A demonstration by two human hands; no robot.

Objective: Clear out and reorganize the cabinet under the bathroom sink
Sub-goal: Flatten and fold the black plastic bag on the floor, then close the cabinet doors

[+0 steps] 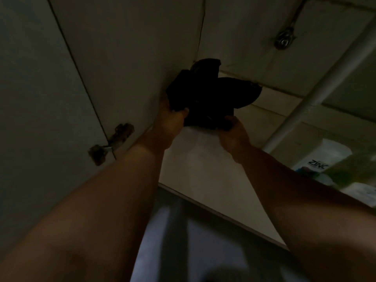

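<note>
Both my arms reach into the dim cabinet. A dark bundle [211,94], black and lumpy, perhaps cloth or footwear, sits in the back left corner above the cabinet floor [203,165]. My left hand [173,117] grips its left lower edge with the thumb curled over it. My right hand [232,129] grips its lower right edge. What the bundle is cannot be made out in the low light.
The open cabinet door [40,78] with a rusty hinge [112,143] stands at left. A white drain pipe [317,94] slants across the right. A metal valve [283,39] is on the back wall. Packages, one marked ZINC [319,159], lie at right.
</note>
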